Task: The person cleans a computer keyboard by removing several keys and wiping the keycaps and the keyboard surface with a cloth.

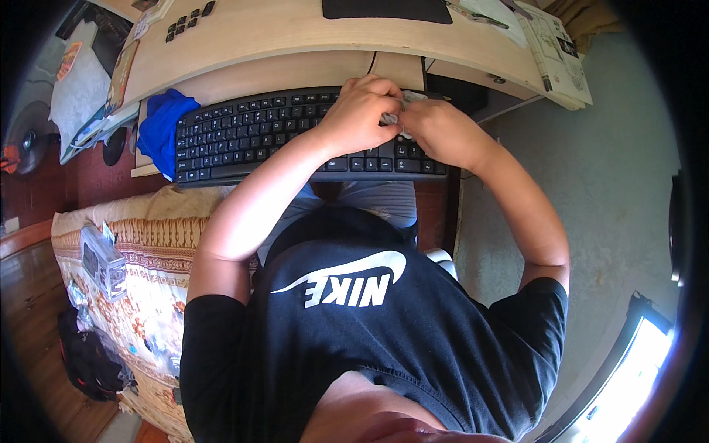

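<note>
A black computer keyboard (pixel 238 141) lies on the pulled-out tray of the desk, across my lap. Both of my hands are over its right part. My left hand (pixel 365 113) has its fingers bent around a crumpled whitish tissue or cloth (pixel 412 98). From the other side, my right hand (pixel 440 130) pinches the same piece, with its fingertips close to the left ones. The fingers hide much of the piece and the keys under it. Several loose black keycaps (pixel 185 25) stand on the desktop at the upper left.
A blue cloth (pixel 163 130) lies at the keyboard's left end. The desktop edge (pixel 288 50) runs above the tray. Farther up are a black mat (pixel 388 8), tweezers-like metal tools (pixel 482 19) and printed papers (pixel 559 61). A box (pixel 103 263) rests on the patterned cover at the left.
</note>
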A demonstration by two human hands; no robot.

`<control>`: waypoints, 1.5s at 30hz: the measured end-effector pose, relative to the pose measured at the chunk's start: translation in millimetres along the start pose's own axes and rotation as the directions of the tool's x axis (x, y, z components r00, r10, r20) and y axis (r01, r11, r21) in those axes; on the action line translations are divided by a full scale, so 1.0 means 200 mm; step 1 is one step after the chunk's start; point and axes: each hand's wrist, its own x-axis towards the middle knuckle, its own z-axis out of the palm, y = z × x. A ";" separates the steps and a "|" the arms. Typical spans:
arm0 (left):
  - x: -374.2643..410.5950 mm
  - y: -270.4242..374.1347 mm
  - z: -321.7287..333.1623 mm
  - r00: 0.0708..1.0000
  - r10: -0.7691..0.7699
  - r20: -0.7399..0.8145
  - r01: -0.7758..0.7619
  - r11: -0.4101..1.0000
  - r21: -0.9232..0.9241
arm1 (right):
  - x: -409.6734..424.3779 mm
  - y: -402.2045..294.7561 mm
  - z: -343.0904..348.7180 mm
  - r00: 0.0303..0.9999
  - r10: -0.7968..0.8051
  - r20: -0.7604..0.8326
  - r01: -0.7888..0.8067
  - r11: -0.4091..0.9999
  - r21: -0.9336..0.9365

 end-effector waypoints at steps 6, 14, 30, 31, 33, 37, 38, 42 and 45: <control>0.00 -0.02 -0.01 0.999 -0.004 0.052 0.008 0.997 -0.077 | 0.00 -0.02 0.03 0.994 -0.010 -0.106 0.018 0.997 0.070; 0.02 -0.03 -0.01 0.996 -0.032 0.079 0.042 0.991 -0.128 | 0.01 0.00 0.10 0.984 -0.109 -0.139 0.102 0.993 -0.058; 0.05 0.03 0.02 0.970 -0.198 -0.140 0.178 0.974 -0.142 | -0.03 0.04 -0.12 0.990 0.109 -0.086 -0.108 0.994 0.026; 0.05 0.04 0.03 0.970 -0.184 -0.158 0.171 0.981 -0.096 | -0.04 0.04 -0.11 0.991 0.103 -0.081 -0.103 0.995 0.010; 0.04 0.06 0.03 0.985 -0.084 -0.151 0.080 0.996 -0.032 | -0.05 0.03 -0.09 0.993 0.098 -0.064 -0.100 0.994 -0.032; 0.04 0.11 0.03 0.995 0.000 -0.097 0.010 0.995 0.101 | -0.10 0.03 -0.04 0.994 0.091 -0.061 -0.097 0.989 -0.114; 0.04 0.12 0.04 0.995 0.008 -0.095 0.002 0.994 0.112 | -0.11 0.03 -0.04 0.993 0.094 -0.070 -0.101 0.989 -0.107; 0.06 0.13 0.05 0.978 -0.179 -0.104 0.167 0.980 -0.109 | -0.11 0.00 -0.12 0.984 0.081 -0.158 -0.096 0.991 -0.090; 0.05 0.15 0.08 0.987 -0.082 -0.138 0.087 0.996 0.027 | -0.11 -0.01 -0.12 0.983 0.049 -0.174 -0.068 0.992 -0.105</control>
